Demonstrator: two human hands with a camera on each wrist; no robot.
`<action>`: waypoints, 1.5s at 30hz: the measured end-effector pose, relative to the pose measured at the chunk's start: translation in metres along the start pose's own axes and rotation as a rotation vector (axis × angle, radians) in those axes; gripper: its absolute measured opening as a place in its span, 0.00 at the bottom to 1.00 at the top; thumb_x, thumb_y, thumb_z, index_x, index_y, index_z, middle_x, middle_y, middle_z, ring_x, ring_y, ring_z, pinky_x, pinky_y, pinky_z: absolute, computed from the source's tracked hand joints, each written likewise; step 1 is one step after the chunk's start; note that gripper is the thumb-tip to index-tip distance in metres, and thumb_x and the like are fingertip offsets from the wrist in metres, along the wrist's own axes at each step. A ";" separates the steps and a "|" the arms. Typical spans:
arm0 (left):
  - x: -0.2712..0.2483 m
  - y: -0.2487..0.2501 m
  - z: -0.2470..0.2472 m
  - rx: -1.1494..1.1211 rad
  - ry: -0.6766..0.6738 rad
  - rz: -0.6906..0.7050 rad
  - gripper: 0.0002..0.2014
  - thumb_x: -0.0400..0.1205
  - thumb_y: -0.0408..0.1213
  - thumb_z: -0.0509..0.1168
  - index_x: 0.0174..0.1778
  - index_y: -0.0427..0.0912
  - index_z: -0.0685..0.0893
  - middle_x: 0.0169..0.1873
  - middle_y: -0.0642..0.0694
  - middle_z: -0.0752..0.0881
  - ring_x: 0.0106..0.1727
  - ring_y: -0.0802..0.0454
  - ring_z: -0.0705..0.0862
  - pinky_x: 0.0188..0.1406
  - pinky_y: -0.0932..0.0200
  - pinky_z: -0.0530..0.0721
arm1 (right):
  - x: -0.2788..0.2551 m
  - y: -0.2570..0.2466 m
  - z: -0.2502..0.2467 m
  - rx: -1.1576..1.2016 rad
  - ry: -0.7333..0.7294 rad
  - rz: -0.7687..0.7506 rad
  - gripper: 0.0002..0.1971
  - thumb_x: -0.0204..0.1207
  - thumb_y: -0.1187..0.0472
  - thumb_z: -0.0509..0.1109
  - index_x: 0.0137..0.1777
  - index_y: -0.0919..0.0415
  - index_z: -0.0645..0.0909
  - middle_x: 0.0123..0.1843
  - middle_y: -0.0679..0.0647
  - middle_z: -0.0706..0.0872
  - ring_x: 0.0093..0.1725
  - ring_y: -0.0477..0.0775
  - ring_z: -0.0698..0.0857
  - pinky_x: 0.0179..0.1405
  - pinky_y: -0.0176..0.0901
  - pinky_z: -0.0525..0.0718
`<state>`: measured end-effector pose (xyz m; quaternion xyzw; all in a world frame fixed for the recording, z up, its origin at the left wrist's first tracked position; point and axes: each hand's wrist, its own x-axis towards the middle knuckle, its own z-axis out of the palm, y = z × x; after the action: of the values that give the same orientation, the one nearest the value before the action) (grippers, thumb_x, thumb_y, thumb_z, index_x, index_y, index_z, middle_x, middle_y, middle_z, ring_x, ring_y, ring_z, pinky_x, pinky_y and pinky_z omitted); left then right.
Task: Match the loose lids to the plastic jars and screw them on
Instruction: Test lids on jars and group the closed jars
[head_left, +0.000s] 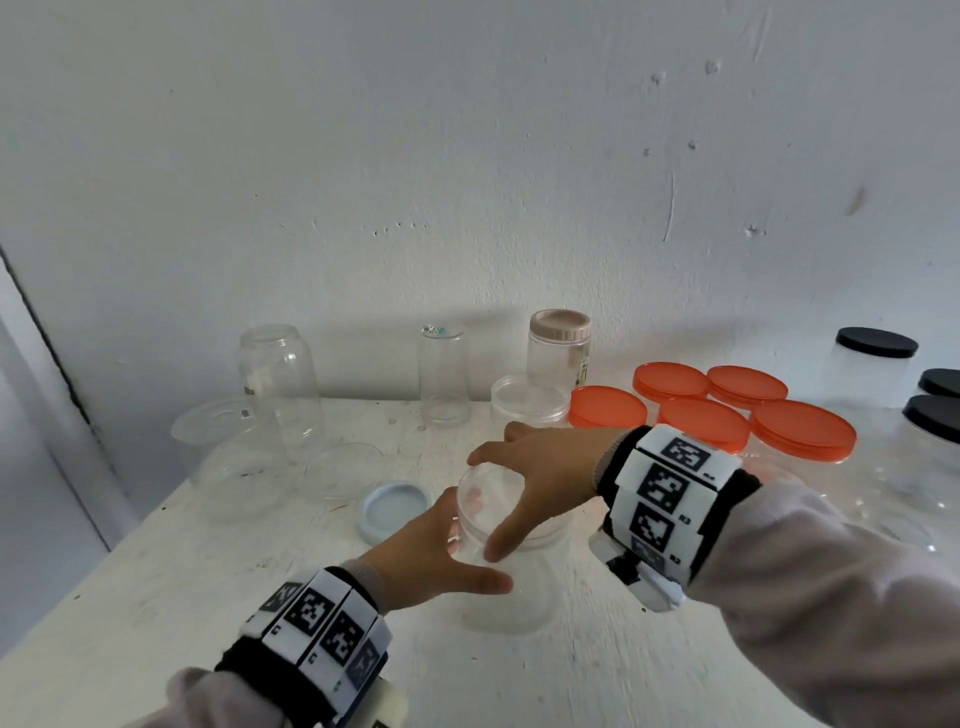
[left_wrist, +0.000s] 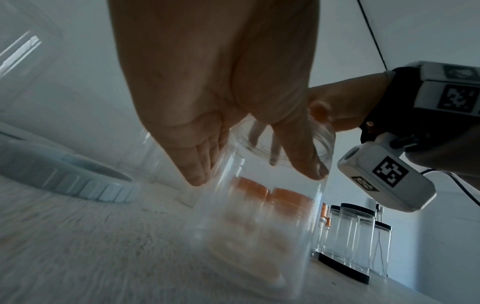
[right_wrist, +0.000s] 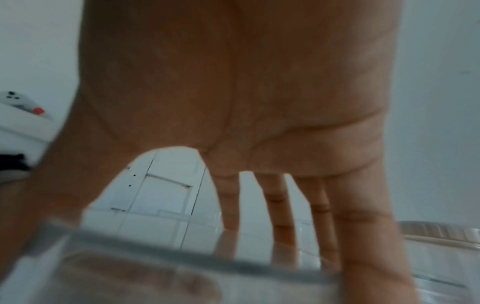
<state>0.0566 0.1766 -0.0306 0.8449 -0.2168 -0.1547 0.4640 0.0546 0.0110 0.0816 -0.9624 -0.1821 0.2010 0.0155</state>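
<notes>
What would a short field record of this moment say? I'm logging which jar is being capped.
jar in work: clear plastic jar, upright on the white table
left hand: grips the jar's upper wall
right hand: holds a clear lid at the jar's mouth
lid seated: cannot tell
nearby loose lid: pale blue lid, left of the jar

both hands (head_left: 431, 551) (head_left: 540, 467) on a clear jar (head_left: 506, 587), white table (head_left: 156, 597)
</notes>
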 end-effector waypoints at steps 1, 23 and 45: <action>0.000 0.000 0.000 -0.012 -0.007 0.004 0.51 0.62 0.55 0.81 0.78 0.56 0.60 0.69 0.61 0.75 0.71 0.59 0.73 0.71 0.60 0.74 | 0.000 -0.002 0.003 -0.001 0.025 0.027 0.50 0.57 0.25 0.73 0.78 0.37 0.56 0.69 0.46 0.67 0.61 0.52 0.76 0.59 0.53 0.77; 0.003 -0.006 0.002 0.014 0.012 -0.019 0.52 0.53 0.68 0.76 0.72 0.64 0.61 0.65 0.67 0.75 0.68 0.61 0.74 0.66 0.65 0.75 | -0.005 0.001 -0.004 0.003 -0.031 0.043 0.57 0.57 0.29 0.77 0.82 0.40 0.49 0.79 0.45 0.64 0.77 0.54 0.67 0.72 0.57 0.71; 0.003 -0.007 0.003 -0.013 0.017 0.015 0.48 0.62 0.59 0.79 0.76 0.59 0.62 0.67 0.63 0.75 0.69 0.59 0.74 0.63 0.66 0.74 | -0.006 0.003 0.009 0.016 0.079 0.036 0.47 0.63 0.24 0.67 0.80 0.41 0.58 0.73 0.48 0.68 0.73 0.57 0.69 0.69 0.55 0.72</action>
<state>0.0592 0.1757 -0.0382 0.8416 -0.2182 -0.1454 0.4723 0.0469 0.0059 0.0759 -0.9725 -0.1625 0.1648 0.0265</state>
